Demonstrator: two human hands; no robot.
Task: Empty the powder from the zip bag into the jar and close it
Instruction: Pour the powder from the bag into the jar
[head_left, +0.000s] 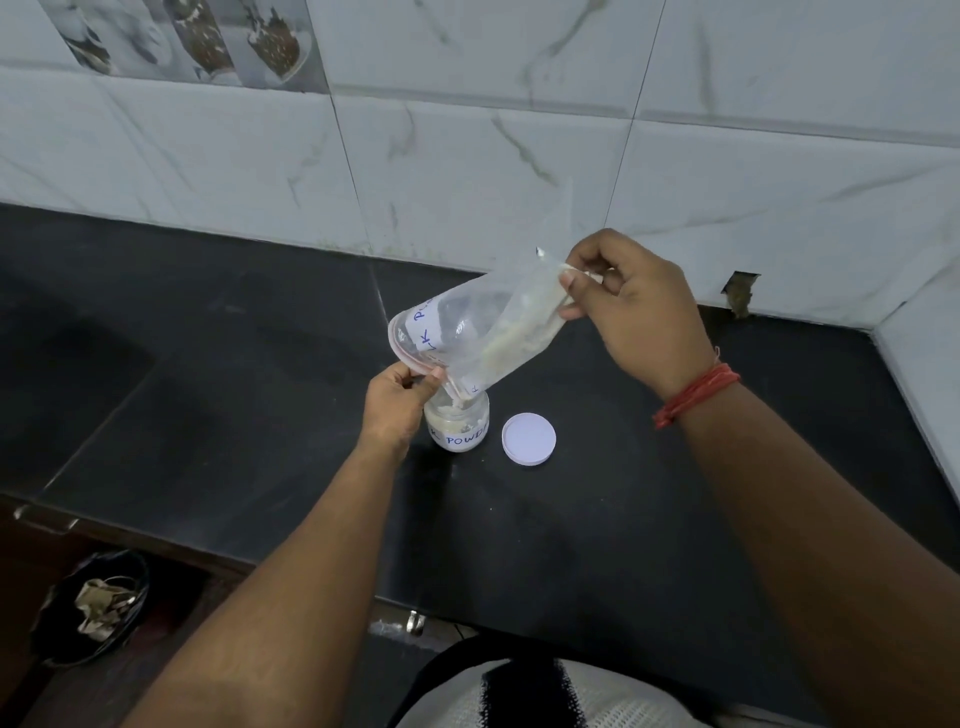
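A clear zip bag (478, 327) with a white handwritten label is tipped mouth-down over a small clear jar (460, 423) labelled "POWDER" on the black counter (234, 374). Pale powder runs along the bag's lower edge and into the jar's mouth. My left hand (397, 402) pinches the bag's pink zip rim just above the jar. My right hand (623, 306) pinches the bag's raised bottom corner, higher and to the right. The jar's white lid (529, 439) lies flat on the counter to the right of the jar.
A white marbled tile wall (519, 145) rises behind the counter and turns a corner at the right. Below the counter's front edge at the lower left stands a black bin (93, 608) holding crumpled scraps.
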